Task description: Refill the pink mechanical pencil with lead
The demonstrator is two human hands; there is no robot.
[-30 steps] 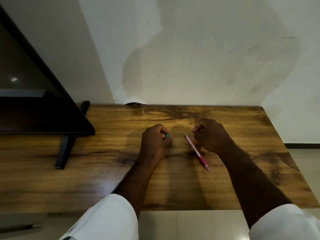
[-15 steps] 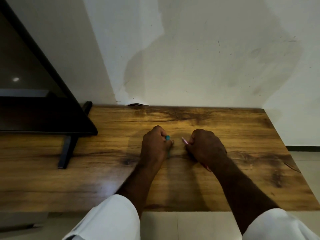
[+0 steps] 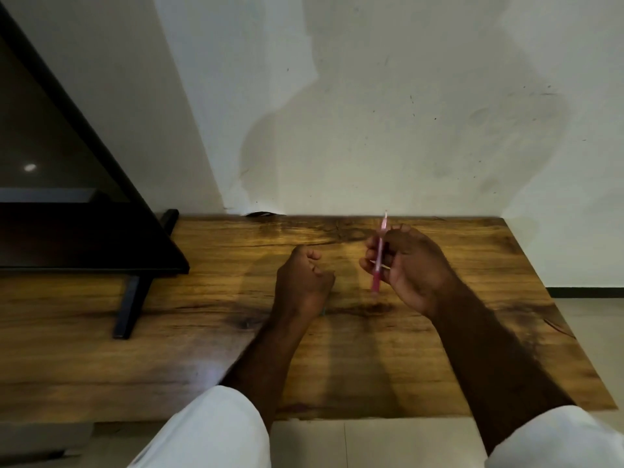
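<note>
Holding the pink mechanical pencil nearly upright, the right hand is raised above the wooden table, its fingers curled around the middle of the barrel. One slim end of the pencil pokes up past the fingertips toward the white wall, while the darker pink end hangs below the hand, clear of the tabletop; motion blur keeps finer detail of the pencil from showing. The left hand rests on the table just beside and to the left, curled into a loose fist with the thumb against the fingers; whether anything is inside that fist cannot be told. The two hands are apart, with bare wood between them. Both forearms reach in from white sleeves at the bottom edge. A dark screen on a black stand sits at the table's left end, well apart from the hands.
</note>
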